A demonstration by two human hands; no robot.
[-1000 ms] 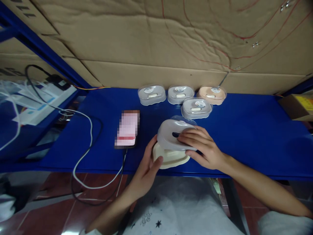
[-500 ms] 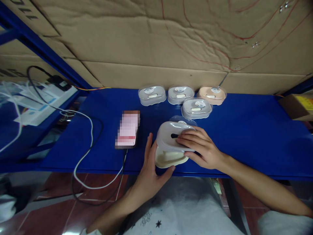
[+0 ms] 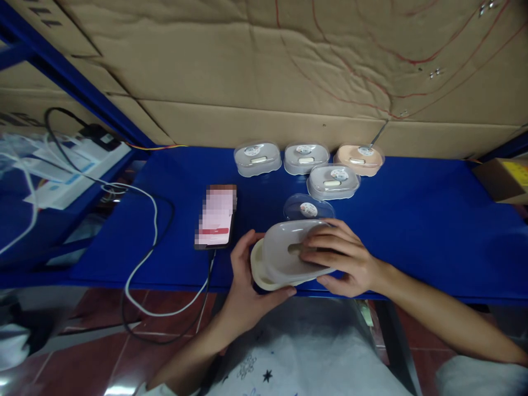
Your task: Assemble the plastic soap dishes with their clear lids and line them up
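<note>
Base (image 3: 258,269), cream-coloured, lies partly under the grey shell (image 3: 278,247), right of the phone (image 3: 216,217); the left hand (image 3: 248,294) cups the base, the right hand (image 3: 350,261) grips the shell. Positioning seems in hand; the next move likely calls for aligned rims.

Walled at the back with creased brown cardboard (image 3: 198,60), crossed by thin, curving red lines (image 3: 413,62). Framed on the left by a slanting blue beam (image 3: 78,87). Furnished with a flat blue worktop (image 3: 421,236). Floored in reddish-brown tiles (image 3: 94,360), catching white glare (image 3: 119,390) at lower left.
</note>
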